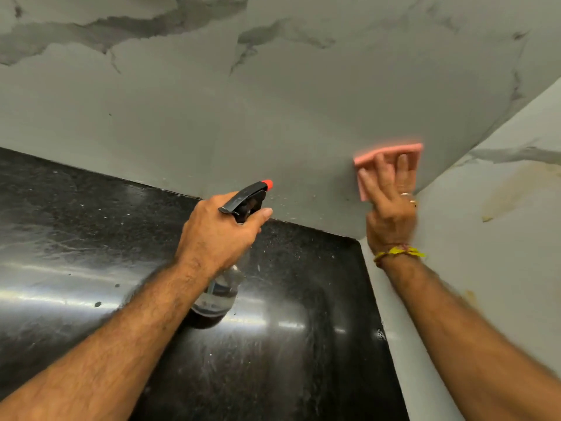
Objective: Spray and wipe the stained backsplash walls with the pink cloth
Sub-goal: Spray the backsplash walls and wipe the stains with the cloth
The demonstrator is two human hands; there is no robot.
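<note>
The pink cloth (368, 161) is small and folded flat, like a little pad. It looks a bit blurry. It is pressed against the grey back wall (273, 117), low down and very near the corner where that wall meets the side wall (501, 238). It sits a little above the tabletop (76, 238).

The right hand (391, 205) lies flat on top of the cloth with its fingers straight and spread, pushing it onto the wall. Pink edges peek out above and to the left of the fingers. There is a ring on one finger and a yellow string band (397, 253) around the wrist.

The left hand (218, 235) has its fingers curled tight around the neck of a spray bottle (224, 287). The bottle has a black top with a small red tip (267, 184). The tip points at the back wall, close to it. The bottom part is see-through and hangs below the hand, over the tabletop. It looks like there is clear water inside, but how full it is cannot be told.

The back wall is grey with dark wavy lines like marble. Tiny wet specks dot the wall near the red tip. The side wall has a yellow-brown stain (513, 189) on it, to the right of the cloth.

The tabletop is black and shiny, with white streaks and bright light on it.
</note>
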